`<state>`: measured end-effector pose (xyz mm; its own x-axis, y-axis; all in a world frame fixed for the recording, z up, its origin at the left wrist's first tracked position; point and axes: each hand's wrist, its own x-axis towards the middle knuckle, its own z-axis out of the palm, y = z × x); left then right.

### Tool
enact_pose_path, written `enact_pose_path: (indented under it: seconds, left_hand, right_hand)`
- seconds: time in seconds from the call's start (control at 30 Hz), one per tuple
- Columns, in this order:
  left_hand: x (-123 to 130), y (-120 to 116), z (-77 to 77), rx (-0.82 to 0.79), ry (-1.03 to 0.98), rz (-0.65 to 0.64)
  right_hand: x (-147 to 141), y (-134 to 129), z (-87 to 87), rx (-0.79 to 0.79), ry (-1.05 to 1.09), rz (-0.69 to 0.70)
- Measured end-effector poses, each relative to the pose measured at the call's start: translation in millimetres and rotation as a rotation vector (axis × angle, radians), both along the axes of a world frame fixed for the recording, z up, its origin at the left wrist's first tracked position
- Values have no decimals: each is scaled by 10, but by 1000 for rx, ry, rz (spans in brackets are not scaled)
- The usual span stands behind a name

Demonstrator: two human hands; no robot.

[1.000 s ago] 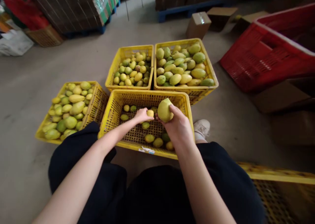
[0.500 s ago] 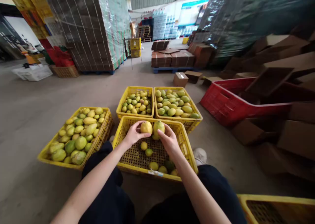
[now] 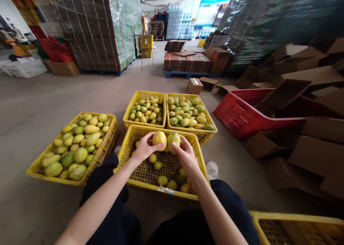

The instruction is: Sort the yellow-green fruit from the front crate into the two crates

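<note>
Above the far part of a yellow plastic crate, my two hands are close together, each holding a fruit that looks like a lemon. My left hand grips a yellow lemon between thumb and fingers. My right hand has its thumb across a greener lemon, with the fingers behind its right side. The two lemons are side by side, nearly touching. Below, several loose lemons lie on the crate's perforated floor, some partly hidden by my hands and wrists.
Full crates of lemons stand at left, back left and back right. A red crate and loose cardboard boxes crowd the right side. Another yellow crate shows at bottom right. Wrapped pallet stacks rise behind.
The camera view has shifted slightly, so the crates appear farther left. Both hands keep hold of their lemons; the left one has turned a little under my thumb.
</note>
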<state>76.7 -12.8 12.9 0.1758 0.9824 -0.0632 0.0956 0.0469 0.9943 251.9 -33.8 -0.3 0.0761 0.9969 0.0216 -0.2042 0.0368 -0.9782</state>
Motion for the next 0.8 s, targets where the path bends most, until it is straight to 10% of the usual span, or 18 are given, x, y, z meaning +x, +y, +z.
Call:
enact_pose_path:
  seconds: [0.3,0.53,0.8]
  left_hand:
    - [22,-38,-46,-535,-37,-17]
    - [78,-38,-26,-472,-154,29]
    - [63,-84,8,-2,-205,74]
  right_hand:
    - [-118,-126,18,-412,43,165]
    - [-80,-72,-21,-370,82,102]
    - [42,-14,-13,-72,-12,-85]
